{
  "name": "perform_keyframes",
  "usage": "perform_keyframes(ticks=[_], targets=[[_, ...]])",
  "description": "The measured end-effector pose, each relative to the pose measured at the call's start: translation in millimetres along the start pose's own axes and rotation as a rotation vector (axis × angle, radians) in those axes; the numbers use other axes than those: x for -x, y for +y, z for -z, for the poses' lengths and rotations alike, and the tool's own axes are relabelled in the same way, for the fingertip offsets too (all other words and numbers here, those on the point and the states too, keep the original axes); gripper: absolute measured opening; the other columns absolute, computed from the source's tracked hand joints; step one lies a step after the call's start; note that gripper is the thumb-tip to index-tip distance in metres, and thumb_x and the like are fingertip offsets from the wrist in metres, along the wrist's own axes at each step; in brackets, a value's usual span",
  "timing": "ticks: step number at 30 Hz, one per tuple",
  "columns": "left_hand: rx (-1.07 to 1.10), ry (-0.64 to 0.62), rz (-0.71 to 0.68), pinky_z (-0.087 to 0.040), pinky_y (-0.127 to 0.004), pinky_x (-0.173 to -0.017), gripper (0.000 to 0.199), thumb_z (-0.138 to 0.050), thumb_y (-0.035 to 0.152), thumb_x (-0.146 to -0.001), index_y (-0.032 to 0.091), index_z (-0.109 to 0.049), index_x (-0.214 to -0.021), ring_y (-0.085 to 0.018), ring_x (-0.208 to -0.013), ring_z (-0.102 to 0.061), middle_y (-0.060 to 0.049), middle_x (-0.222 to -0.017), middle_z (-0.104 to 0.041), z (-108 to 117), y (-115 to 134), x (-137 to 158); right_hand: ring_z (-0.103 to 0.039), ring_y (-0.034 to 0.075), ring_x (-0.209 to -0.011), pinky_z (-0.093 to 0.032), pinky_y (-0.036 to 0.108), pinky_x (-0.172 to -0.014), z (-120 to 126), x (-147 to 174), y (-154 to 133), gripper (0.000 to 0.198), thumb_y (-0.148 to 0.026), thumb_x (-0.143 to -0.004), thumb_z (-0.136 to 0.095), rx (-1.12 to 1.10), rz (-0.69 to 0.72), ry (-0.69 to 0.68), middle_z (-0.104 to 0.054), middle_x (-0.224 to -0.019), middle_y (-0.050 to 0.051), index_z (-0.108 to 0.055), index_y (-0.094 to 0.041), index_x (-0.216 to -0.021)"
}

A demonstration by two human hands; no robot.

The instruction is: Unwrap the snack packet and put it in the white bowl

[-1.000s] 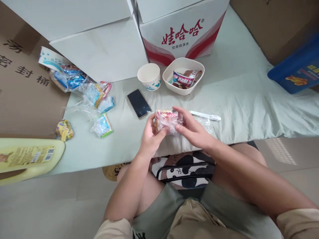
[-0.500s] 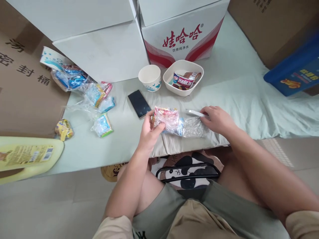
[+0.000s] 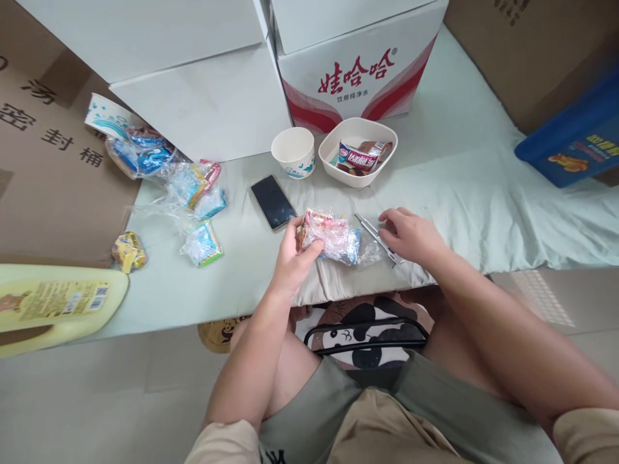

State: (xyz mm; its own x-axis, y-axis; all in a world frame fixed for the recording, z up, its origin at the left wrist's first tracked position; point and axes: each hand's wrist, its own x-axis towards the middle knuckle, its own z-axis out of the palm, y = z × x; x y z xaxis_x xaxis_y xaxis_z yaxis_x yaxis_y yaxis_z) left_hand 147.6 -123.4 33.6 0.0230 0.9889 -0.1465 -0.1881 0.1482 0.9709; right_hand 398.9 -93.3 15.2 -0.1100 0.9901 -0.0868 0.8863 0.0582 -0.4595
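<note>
Far left: yellow bottle (image 3: pixel 58 306) lying flat at the desk (image 3: pixel 464 193) edge, brown cardboard (image 3: pixel 53 161) behind it. Small yellow wrapped snack (image 3: pixel 127 250) just right of the bottle. Further back a paper cup on its side (image 3: pixel 104 117) beside a loose pile of blue and clear snack wrappers (image 3: pixel 169 174), one blue-green packet (image 3: pixel 203 245) lying apart at the front. White boxes (image 3: pixel 193 84) stacked behind. Black phone (image 3: pixel 273 202) face up on the light green cloth, upright paper cup (image 3: pixel 293 151) behind it. Left hand (image 3: pixel 294 258) at the desk's front edge, fingers curled round the left end of a clear plastic snack bag (image 3: pixel 331 235), thumb on top; bag rests on the cloth, red and blue packets visible inside. White bowl (image 3: pixel 358 151) behind with a red-labelled snack packet (image 3: pixel 356 158) in it, close to the red-and-white printed carton (image 3: pixel 358 71). Metal tweezers (image 3: pixel 376 237) lie just right of the bag, tips pointing back-left. Right hand (image 3: pixel 411 235) rests palm down over the tweezers' rear end, fingers loosely bent and touching them; cannot tell if it actually grips them. Blue box (image 3: pixel 573 138) far right, brown cardboard behind it. Panda-print bag (image 3: pixel 360 328) on the person's lap below the desk
</note>
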Motion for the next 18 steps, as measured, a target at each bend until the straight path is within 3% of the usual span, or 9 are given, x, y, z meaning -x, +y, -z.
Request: perform_keyframes(ticks=[5, 9, 14, 18], targets=[[-0.008, -0.001, 0.003, -0.052, -0.026, -0.081, 0.054, -0.084, 0.037, -0.069, 0.026, -0.058, -0.115, -0.018, -0.093, -0.065, -0.003, -0.105, -0.068, -0.7, 0.8, -0.2, -0.066, 0.024, -0.084, -0.04, 0.033, -0.062, 1.5, -2.2, 0.3, 0.027, -0.027, -0.085, -0.051, 0.05, -0.029, 0.014, -0.072, -0.106, 0.009, -0.067, -0.021, -0.106], [-0.008, -0.002, 0.013, -0.052, -0.027, -0.082, 0.055, -0.084, 0.037, -0.07, 0.026, -0.057, -0.116, -0.018, -0.095, -0.066, -0.003, -0.107, -0.068, -1.5, 1.1, 0.2, -0.064, 0.024, -0.082, -0.041, 0.033, -0.063, -0.7, -5.7, -9.4, 0.028, -0.04, -0.09, -0.051, 0.023, -0.038, 0.074, -0.072, -0.1, 0.009, -0.066, -0.021, -0.104], [0.022, -0.016, -0.01, -0.052, -0.025, -0.081, 0.058, -0.086, 0.038, -0.067, 0.026, -0.057, -0.116, -0.017, -0.094, -0.066, -0.003, -0.106, -0.068, -1.9, -3.6, -3.2, -0.062, 0.029, -0.095, -0.039, 0.033, -0.062, -10.5, -15.1, -19.1, 0.026, -0.045, -0.086, -0.057, 0.156, 0.02, -0.02, -0.069, -0.1, 0.011, -0.065, -0.022, -0.093], [0.031, -0.027, -0.023, -0.052, -0.024, -0.081, 0.059, -0.087, 0.039, -0.066, 0.025, -0.056, -0.115, -0.016, -0.092, -0.065, -0.002, -0.105, -0.068, 1.6, -10.0, -8.4, -0.063, 0.025, -0.084, -0.039, 0.033, -0.062, -4.4, -22.9, -13.0, 0.018, -0.04, -0.085, -0.057, 0.042, -0.064, -0.095, -0.069, -0.089, 0.008, -0.06, -0.022, -0.083]])
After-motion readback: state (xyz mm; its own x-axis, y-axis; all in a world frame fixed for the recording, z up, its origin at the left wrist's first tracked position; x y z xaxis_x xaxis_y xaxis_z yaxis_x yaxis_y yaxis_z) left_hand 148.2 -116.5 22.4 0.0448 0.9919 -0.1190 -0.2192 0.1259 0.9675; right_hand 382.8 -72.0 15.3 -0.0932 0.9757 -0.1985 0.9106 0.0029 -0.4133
